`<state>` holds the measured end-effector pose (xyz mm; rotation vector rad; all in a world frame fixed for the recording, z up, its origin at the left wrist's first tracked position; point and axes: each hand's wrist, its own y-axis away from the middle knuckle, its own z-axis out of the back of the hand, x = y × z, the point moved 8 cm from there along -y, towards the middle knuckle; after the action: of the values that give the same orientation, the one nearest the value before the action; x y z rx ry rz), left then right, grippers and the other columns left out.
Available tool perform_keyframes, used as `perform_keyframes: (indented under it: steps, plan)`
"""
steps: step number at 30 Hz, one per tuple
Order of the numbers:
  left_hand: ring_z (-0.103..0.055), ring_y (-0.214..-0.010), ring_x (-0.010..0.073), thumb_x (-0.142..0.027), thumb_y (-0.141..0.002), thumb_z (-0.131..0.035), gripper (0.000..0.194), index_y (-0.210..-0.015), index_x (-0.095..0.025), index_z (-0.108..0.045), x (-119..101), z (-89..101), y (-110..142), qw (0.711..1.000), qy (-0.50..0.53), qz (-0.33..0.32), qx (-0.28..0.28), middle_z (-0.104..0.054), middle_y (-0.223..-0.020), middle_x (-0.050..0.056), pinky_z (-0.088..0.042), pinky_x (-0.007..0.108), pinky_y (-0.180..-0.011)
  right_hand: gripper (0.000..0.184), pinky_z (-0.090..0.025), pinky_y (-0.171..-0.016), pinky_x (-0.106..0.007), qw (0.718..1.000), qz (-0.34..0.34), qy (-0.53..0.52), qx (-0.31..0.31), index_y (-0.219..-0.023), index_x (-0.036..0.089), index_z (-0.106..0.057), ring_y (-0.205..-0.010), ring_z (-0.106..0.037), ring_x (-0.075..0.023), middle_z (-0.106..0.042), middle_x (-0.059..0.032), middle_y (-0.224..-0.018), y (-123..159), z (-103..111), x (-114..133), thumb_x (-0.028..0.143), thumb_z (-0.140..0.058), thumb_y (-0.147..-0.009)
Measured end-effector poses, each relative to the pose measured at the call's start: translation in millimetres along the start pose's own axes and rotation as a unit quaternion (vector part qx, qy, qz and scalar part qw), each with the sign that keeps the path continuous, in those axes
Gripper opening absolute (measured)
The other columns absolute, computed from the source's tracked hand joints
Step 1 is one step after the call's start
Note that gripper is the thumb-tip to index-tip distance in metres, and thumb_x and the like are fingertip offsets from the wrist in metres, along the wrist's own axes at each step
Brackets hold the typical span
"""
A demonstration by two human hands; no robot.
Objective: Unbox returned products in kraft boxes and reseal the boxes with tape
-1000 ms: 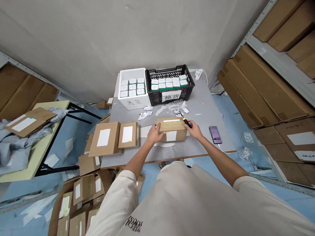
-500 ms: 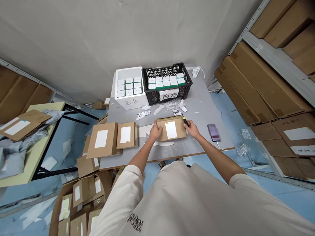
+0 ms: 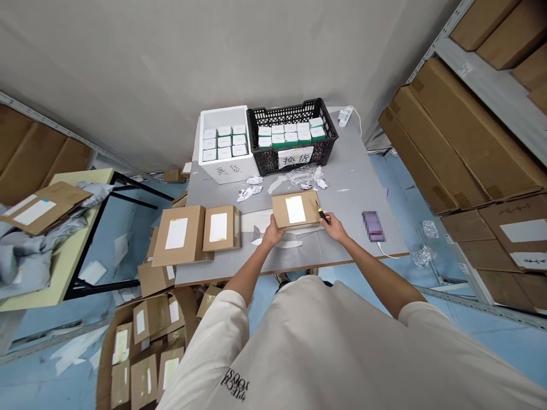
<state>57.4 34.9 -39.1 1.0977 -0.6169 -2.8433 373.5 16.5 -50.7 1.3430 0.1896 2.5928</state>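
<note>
A small cardboard box [image 3: 280, 212] with a white label [image 3: 296, 209] is between my two hands over the grey table [image 3: 342, 199]. My left hand [image 3: 272, 232] grips the box at its lower left corner. A black and yellow utility knife [image 3: 323, 214] sits in the closed fingers of my right hand [image 3: 335, 226], at the right edge of the box; its tip points up and away from me. To the left stand a larger labelled box [image 3: 192, 236] and a smaller one [image 3: 222, 232].
Behind are a white foam box [image 3: 228, 169] and a black crate [image 3: 265, 165], both holding small white-and-green boxes. Crumpled paper [image 3: 250, 193] and bubble wrap [image 3: 301, 175] lie before them. A phone [image 3: 373, 226] rests at right. A big carton [image 3: 105, 364] of parcels stands lower left.
My left hand has slid from the box's left side to its lower left corner. The box has tipped so that its near edge shows. The knife stays in my right hand.
</note>
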Motion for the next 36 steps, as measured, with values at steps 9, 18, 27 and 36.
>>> perform_keyframes:
  steps: [9, 18, 27, 36]
  plan:
    - [-0.071, -0.107, 0.0288, -0.049, -0.096, -0.055, 0.071, -0.157, -0.021, -0.032, -12.1, 37.9, 0.5, 0.998, 0.007, -0.008, -0.061, -0.075, -0.114, 0.011, -0.051, 0.037, -0.09, 0.048, -0.054, -0.08, -0.038, 0.998, 0.03, -0.031, -0.054, -0.123, 0.025, -0.057, -0.086, -0.07, -0.025, -0.075, -0.0046, -0.095, -3.2, 31.6, 31.5, 0.06, -0.054, -0.091]
    - [-0.066, -0.115, 0.0238, -0.033, -0.097, -0.052, 0.054, -0.149, -0.02, -0.041, -23.9, 43.5, 2.4, 0.991, 0.034, -0.038, -0.123, -0.059, -0.142, 0.015, -0.052, 0.036, -0.096, 0.046, -0.054, -0.091, -0.04, 0.996, 0.038, -0.062, -0.051, -0.122, 0.023, -0.057, -0.099, -0.071, -0.0246, -0.074, -0.0078, -0.108, -11.9, 35.0, 48.3, 0.058, -0.055, -0.092]
    - [-0.038, -0.144, 0.0364, -0.018, -0.09, -0.053, 0.053, -0.144, -0.019, -0.05, -54.3, 25.9, 22.4, 0.962, -0.187, -0.158, -0.117, -0.044, -0.152, 0.019, -0.038, 0.053, -0.115, 0.052, -0.054, -0.096, -0.045, 0.994, 0.082, -0.045, -0.048, -0.132, 0.021, -0.059, -0.106, -0.068, -0.0266, -0.069, -0.0132, -0.129, -29.9, 37.9, 71.2, 0.056, -0.053, -0.094]
    - [-0.037, -0.148, 0.0313, -0.026, -0.097, -0.046, 0.053, -0.149, -0.018, -0.042, -64.5, 28.5, 18.2, 0.945, -0.225, -0.201, -0.126, -0.043, -0.157, 0.018, -0.032, 0.049, -0.119, 0.045, -0.052, -0.094, -0.037, 0.976, 0.164, 0.122, 0.076, -0.131, 0.023, -0.07, -0.103, -0.069, -0.0267, -0.077, -0.0063, -0.115, -39.3, 32.4, 140.3, 0.048, -0.047, -0.102]
